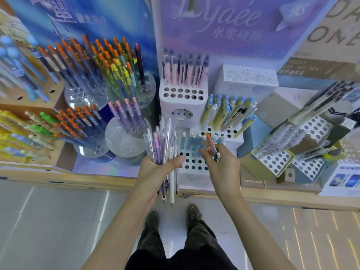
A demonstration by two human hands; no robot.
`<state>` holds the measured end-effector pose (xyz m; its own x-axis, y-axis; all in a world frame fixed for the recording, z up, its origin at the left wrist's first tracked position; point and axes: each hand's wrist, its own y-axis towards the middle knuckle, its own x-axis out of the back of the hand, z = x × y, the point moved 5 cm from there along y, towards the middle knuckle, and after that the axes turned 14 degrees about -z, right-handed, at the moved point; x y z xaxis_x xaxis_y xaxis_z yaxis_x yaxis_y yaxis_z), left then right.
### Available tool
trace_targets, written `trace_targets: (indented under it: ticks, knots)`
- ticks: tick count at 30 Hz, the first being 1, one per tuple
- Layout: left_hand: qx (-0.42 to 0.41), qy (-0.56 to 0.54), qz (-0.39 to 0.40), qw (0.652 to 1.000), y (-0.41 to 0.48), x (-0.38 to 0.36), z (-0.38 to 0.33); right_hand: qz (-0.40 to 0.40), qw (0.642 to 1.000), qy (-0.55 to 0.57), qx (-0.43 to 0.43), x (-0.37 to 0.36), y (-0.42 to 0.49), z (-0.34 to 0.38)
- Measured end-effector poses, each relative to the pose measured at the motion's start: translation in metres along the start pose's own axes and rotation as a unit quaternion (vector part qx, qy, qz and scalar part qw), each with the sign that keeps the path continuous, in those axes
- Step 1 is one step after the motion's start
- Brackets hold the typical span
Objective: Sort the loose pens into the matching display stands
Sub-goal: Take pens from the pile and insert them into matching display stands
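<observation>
Pens (163,141) are held in both hands, above the front edge of the counter (87,181), near its middle. The left hand (155,168) is wrapped round the larger bundle (165,152) of clear, purple and white barrels, thumb across the front. Its tops fan out toward the back of the counter and its tips hang past the front edge, over the floor (58,221). The right hand (221,166) grips a smaller bunch (212,148), fingers curled round it, with one orange top standing highest. Seen from above, both lots have their long axis roughly front to back, close to upright, tops away from the person; the bunch leans a little left.

The bunch hangs over the white stand (194,177) and its open holes. By my reading the orange-topped pen does not belong there. The orange stand (88,152) lies well to the left, beyond the left hand and the purple stand (124,147). So the right hand would have to cross over or in front of the bundle to reach it, while the left hand is nearer but full. The purple barrels in the bundle match the purple stand, which is near the left hand, to its left and further back. Either pen would go in tip down, and as far as I can tell the tips already point that way, so no turning looks needed
</observation>
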<state>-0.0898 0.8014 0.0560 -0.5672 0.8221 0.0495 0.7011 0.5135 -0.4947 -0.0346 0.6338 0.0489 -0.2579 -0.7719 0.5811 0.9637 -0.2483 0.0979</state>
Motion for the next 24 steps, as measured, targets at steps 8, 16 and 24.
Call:
trace_targets:
  ticks: [8, 16, 24]
  knots:
    - [0.006, 0.057, 0.053, 0.997, 0.020, 0.022, -0.007, -0.099, 0.985, 0.074, -0.119, -0.026, -0.007, -0.001]
    - [0.002, 0.056, 0.103, 0.993, 0.027, 0.030, -0.011, -0.121, 0.981, 0.119, -0.091, -0.025, -0.021, 0.005]
    - [0.003, 0.061, 0.096, 0.993, 0.029, 0.040, -0.015, -0.163, 0.978, 0.101, -0.075, -0.022, -0.016, 0.011]
